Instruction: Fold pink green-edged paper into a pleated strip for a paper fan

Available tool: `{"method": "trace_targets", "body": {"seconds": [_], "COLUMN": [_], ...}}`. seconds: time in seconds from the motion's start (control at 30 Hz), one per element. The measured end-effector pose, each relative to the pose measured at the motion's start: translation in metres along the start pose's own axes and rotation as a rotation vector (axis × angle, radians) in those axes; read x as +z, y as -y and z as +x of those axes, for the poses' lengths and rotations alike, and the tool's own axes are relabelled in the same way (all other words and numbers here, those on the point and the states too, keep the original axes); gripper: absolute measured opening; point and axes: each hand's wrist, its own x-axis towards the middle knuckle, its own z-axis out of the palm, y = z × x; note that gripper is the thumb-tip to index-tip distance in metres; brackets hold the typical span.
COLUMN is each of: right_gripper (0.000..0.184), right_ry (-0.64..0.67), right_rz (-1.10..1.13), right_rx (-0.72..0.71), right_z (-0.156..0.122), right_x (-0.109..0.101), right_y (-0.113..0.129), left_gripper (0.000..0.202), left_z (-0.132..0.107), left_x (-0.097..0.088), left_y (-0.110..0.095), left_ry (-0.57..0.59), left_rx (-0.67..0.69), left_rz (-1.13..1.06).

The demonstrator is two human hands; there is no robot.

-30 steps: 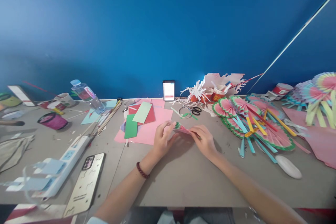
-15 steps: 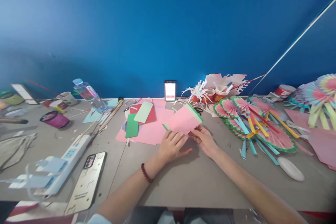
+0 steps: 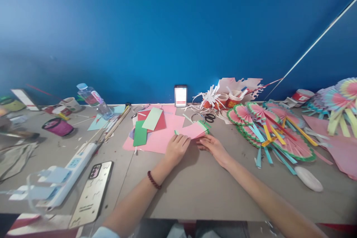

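Observation:
A pink paper strip with green edges (image 3: pixel 193 130), its right end showing stacked pleats, lies at a slant before me. My left hand (image 3: pixel 177 149) is closed over its near left part, thumb and fingertips at the near edge; a dark beaded bracelet circles that wrist. Just below the strip's near right edge is my right hand (image 3: pixel 214 150), fingers stretched out and slightly apart. Whether its fingertips touch the paper I cannot tell. Behind and left lie pink sheets (image 3: pixel 161 143), a dark green piece (image 3: pixel 140 134), a pale green piece (image 3: pixel 152 119) and a red one (image 3: pixel 162 121).
Black-handled scissors (image 3: pixel 209 118) lie beyond the strip. Finished pleated paper fans (image 3: pixel 298 145) and a white oval object (image 3: pixel 309 179) are at right. Leftward are a phone (image 3: pixel 91 195), a power strip (image 3: pixel 73 174), a bottle (image 3: pixel 96 101) and thin sticks (image 3: pixel 118 122).
The pink paper has come down flatter and narrower, with stacked folds now visible at its right end. My right fingers have slid left and opened from the edge; the scissors are more exposed.

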Motion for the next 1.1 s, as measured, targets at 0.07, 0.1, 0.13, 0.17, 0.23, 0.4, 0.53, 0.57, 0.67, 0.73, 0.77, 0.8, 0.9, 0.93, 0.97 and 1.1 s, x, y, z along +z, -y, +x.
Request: {"method": "trace_targets", "body": {"seconds": [0.07,0.1,0.13,0.17,0.23,0.4,0.53,0.57,0.67,0.73,0.77,0.8,0.9,0.93,0.97,1.1], "right_gripper": [0.03,0.029,0.03,0.03,0.033,0.052,0.039,0.034,0.023,0.019,0.018,0.017,0.02,0.021,0.022,0.022], "right_ry": [0.01,0.013,0.016,0.016,-0.022,-0.262,-0.231,-0.21,-0.154,-0.136,-0.131,-0.124,-0.072,-0.053,-0.036,0.002], "right_rz": [-0.034,-0.051,-0.074,-0.11,-0.239,-0.818,-1.289,-1.361,-1.489,-1.536,-1.56,-1.583,-1.642,-1.654,-1.662,-1.622], "right_rx": [-0.009,-0.005,0.001,0.002,-0.038,-0.461,-0.808,-0.87,-1.011,-1.081,-1.108,-1.126,-1.141,-1.129,-1.107,-0.968], "right_z": [0.001,0.002,0.003,0.005,0.008,0.01,0.006,0.005,0.006,0.008,0.009,0.01,0.012,0.013,0.013,0.014], "right_x": [-0.003,-0.004,-0.006,-0.009,-0.014,-0.025,-0.028,-0.027,-0.028,-0.029,-0.029,-0.029,-0.03,-0.03,-0.03,-0.031], "right_y": [0.0,-0.001,-0.002,-0.003,-0.004,0.001,0.008,0.009,0.009,0.008,0.007,0.007,0.004,0.003,0.002,0.0], "left_gripper": [0.017,0.017,0.017,0.017,0.017,0.019,0.017,0.017,0.015,0.013,0.012,0.012,0.013,0.013,0.013,0.018], "left_z": [-0.001,-0.001,-0.002,-0.002,-0.003,-0.003,-0.003,-0.004,-0.004,-0.005,-0.005,-0.006,-0.007,-0.008,-0.008,-0.011], "left_x": [0.001,0.001,0.002,0.003,0.003,0.004,0.004,0.004,0.006,0.008,0.009,0.01,0.013,0.014,0.014,0.015], "left_y": [0.002,0.003,0.004,0.004,0.005,0.006,0.006,0.006,0.007,0.007,0.007,0.006,0.005,0.005,0.004,0.005], "left_ry": [0.01,0.005,-0.001,-0.006,-0.007,0.01,0.006,0.013,0.054,0.102,0.133,0.168,0.249,0.264,0.275,0.305], "left_rx": [-0.037,-0.05,-0.058,-0.062,-0.067,-0.071,-0.064,-0.068,-0.084,-0.088,-0.082,-0.074,-0.065,-0.069,-0.075,-0.115], "left_rz": [-0.018,-0.015,-0.008,0.0,0.007,0.004,-0.012,-0.018,-0.031,-0.017,-0.004,0.01,0.05,0.056,0.058,0.023]}}
